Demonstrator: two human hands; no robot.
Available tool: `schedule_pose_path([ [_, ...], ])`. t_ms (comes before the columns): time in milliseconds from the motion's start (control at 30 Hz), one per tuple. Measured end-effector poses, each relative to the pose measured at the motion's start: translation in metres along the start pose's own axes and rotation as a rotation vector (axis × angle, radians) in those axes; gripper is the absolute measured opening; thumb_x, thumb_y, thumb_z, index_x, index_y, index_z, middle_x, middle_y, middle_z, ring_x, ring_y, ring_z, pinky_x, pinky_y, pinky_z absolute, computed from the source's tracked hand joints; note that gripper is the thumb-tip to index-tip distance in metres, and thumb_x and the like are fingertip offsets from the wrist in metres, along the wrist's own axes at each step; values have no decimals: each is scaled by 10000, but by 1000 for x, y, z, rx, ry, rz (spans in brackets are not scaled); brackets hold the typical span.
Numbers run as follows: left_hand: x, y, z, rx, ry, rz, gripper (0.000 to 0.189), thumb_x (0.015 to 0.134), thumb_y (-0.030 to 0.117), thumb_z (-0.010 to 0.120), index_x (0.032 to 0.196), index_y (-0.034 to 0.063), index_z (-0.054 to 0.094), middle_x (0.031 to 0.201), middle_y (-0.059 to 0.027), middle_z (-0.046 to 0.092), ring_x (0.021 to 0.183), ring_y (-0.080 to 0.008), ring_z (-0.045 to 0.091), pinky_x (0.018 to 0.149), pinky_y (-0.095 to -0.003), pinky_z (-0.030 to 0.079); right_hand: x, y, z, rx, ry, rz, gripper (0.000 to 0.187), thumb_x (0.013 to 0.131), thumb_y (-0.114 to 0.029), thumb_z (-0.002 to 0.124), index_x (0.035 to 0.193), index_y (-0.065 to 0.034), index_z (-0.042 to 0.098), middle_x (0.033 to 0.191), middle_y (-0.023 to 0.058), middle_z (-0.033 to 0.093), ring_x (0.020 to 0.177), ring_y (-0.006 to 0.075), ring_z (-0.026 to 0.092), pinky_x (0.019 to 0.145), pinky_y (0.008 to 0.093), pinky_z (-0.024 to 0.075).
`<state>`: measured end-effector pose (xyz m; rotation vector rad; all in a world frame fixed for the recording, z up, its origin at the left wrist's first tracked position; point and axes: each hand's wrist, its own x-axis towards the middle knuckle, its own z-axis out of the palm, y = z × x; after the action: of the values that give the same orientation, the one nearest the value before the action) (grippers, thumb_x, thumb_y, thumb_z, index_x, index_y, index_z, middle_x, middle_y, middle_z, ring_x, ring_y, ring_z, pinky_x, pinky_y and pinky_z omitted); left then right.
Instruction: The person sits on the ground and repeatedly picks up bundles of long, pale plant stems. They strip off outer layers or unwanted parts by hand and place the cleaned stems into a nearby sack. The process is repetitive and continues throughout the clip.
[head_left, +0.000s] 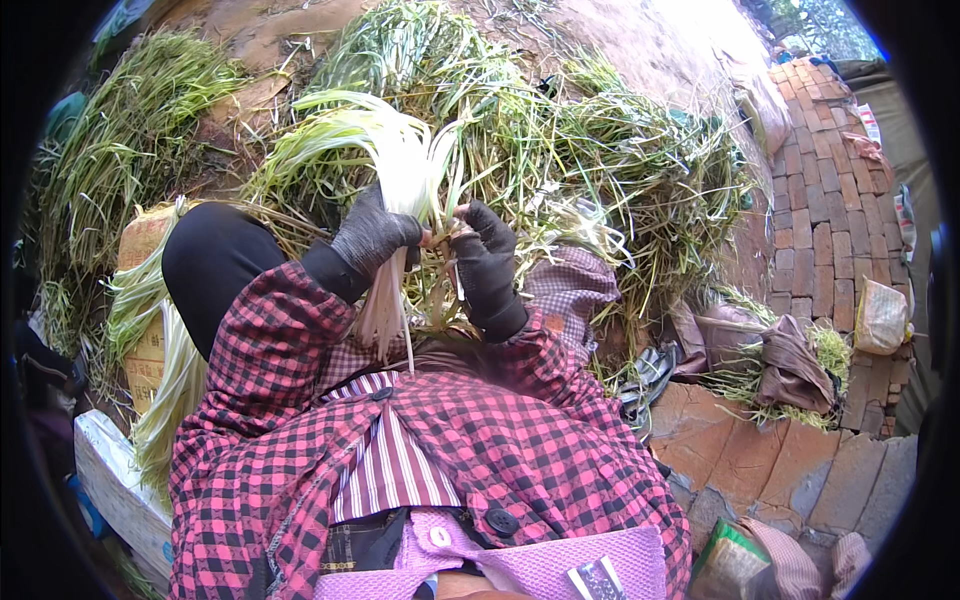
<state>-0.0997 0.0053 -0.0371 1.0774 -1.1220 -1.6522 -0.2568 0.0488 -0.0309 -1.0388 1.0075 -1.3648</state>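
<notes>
My left hand (379, 236), in a dark fingerless glove, grips a bundle of long pale green-white plant stalks (405, 161). Their leafy ends arch up and to the left, and their pale lower ends hang below the hand. Close by on the right, my right hand (484, 259), gloved the same way, pinches some brownish stalks or husks (442, 281) with thumb and fingers beside the bundle. The fingertips of both hands nearly meet. Part of the stalks is hidden behind the gloves.
Heaps of green stalks (480, 112) lie ahead, with another heap (142, 105) at the far left. Pale stalks (176, 360) rest on a printed carton (142, 330) beside my knee. A white box (120, 480) stands lower left. Brick paving (817, 217), cloths and a small sack (881, 315) are right.
</notes>
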Motion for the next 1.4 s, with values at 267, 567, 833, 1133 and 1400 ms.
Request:
schedule_pose_path([
  [267, -4, 9, 7, -42, -6, -71, 573, 579, -2, 657, 1126, -5, 483, 801, -72, 573, 631, -171, 570, 540, -289, 498, 3, -1, -15, -87, -75, 163, 112, 824, -72, 583, 905, 3, 565, 782, -25, 552, 717, 52, 504, 655, 203, 431],
  [567, -4, -1, 10, -22, -70, -75, 490, 577, 0, 649, 1051, -16, 526, 809, -74, 590, 664, -162, 579, 526, -289, 492, -1, 11, -13, 36, 58, 111, 166, 794, 1, 539, 956, 0, 576, 815, -19, 582, 740, 63, 529, 670, 217, 436],
  [833, -9, -3, 20, 179, -167, -117, 517, 571, -2, 633, 1066, -20, 483, 777, -143, 575, 571, -209, 588, 488, -324, 489, 15, 6, -76, 331, 130, 75, 101, 912, -125, 489, 943, -59, 559, 770, 41, 592, 597, 108, 545, 489, 209, 454],
  [1133, -13, 14, 17, -11, -125, -211, 489, 616, -66, 606, 1082, -47, 460, 694, -149, 551, 447, -219, 559, 401, -326, 462, 12, 35, -158, -889, 191, -150, 235, 777, -102, 616, 984, -24, 536, 842, 72, 565, 656, 168, 564, 567, 295, 467],
  [1400, -11, 8, 12, 75, -172, -190, 545, 601, -7, 684, 1103, -18, 473, 729, -85, 559, 496, -162, 553, 445, -277, 490, 0, 10, -33, -320, -251, 91, 96, 853, -92, 546, 880, 1, 556, 745, 20, 538, 693, 102, 496, 634, 251, 435],
])
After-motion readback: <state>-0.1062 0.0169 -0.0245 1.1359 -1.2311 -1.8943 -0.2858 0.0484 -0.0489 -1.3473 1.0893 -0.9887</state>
